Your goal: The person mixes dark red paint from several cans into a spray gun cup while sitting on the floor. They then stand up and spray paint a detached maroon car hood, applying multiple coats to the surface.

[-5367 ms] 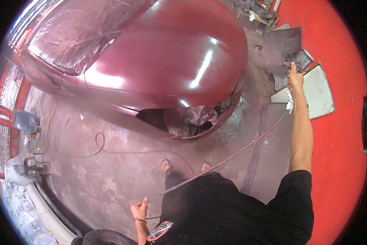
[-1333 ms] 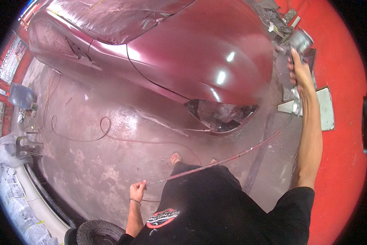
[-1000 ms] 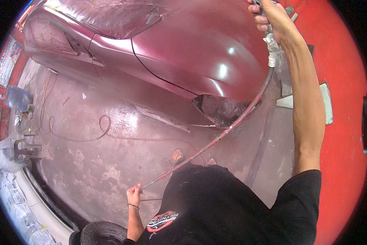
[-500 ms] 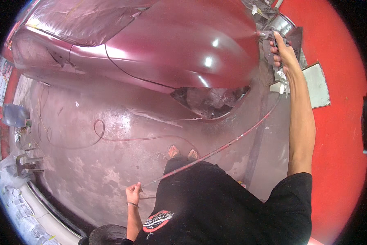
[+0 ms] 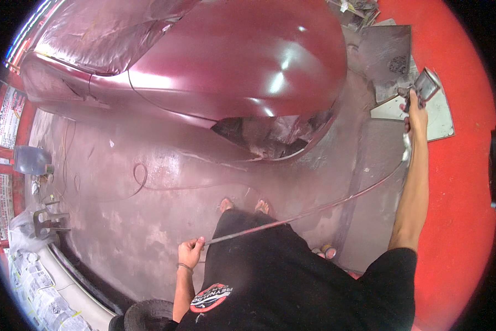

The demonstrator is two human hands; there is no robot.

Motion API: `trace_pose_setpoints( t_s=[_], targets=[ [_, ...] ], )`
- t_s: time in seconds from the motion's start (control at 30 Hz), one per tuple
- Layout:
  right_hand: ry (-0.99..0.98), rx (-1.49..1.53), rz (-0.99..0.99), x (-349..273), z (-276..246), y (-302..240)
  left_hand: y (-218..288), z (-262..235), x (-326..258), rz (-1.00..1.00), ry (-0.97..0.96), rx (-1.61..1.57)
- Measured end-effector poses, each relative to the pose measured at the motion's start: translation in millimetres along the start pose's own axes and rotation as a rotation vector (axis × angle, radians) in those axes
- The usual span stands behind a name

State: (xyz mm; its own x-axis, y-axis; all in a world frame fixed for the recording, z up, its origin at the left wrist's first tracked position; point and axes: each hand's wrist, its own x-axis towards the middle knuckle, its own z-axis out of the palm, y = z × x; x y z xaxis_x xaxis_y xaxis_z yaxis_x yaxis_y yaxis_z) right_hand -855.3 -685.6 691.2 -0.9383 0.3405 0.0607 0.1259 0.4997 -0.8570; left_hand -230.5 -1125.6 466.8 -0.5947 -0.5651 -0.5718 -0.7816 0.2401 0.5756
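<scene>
My right hand (image 5: 417,113), at the end of an outstretched arm on the right, is closed round a spray gun (image 5: 426,85) with a metal cup. The gun is off the car's front end, over boards by the red wall. From its handle a reddish air hose (image 5: 314,212) sags across my body to my left hand (image 5: 190,252), which pinches it at lower left. Ahead stands a car with a glossy dark red hood (image 5: 242,60) and fender. Its headlight opening (image 5: 278,135) is without a lamp and shows the inside.
Crumpled plastic sheeting (image 5: 104,33) covers the windshield. The hose loops (image 5: 140,175) over the dusty floor. At left are a grey bucket-like container (image 5: 31,160) and a plastic chair (image 5: 49,218). A tire (image 5: 148,315) and a paper-masked pale car panel (image 5: 79,284) sit at lower left.
My right hand has swung the spray gun right and down, away from the car's front edge. My left hand, still on the hose, has shifted slightly right and up. The view has shifted a little.
</scene>
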Motion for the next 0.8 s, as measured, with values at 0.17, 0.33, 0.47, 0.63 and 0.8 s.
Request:
trace_pose_setpoints(
  t_s=[0.17,0.33,0.47,0.63,0.8],
  targets=[
    [-0.289,0.384,0.023,-134,-9,-38,-62,-10,33,-0.059,-0.176,0.283],
    [-0.696,0.87,0.111,-261,6,-43,46,-28,84,0.337,-0.236,-0.108],
    [-1.049,0.88,-0.017,-349,38,-56,200,-76,50,0.788,-0.392,-0.69],
    [-1.175,0.86,-0.069,-463,95,-101,232,-136,2,1.078,-0.708,-1.268],
    [-1.481,0.765,-0.117,-517,122,-146,184,-207,-41,1.14,-0.662,-1.329]
  ],
)
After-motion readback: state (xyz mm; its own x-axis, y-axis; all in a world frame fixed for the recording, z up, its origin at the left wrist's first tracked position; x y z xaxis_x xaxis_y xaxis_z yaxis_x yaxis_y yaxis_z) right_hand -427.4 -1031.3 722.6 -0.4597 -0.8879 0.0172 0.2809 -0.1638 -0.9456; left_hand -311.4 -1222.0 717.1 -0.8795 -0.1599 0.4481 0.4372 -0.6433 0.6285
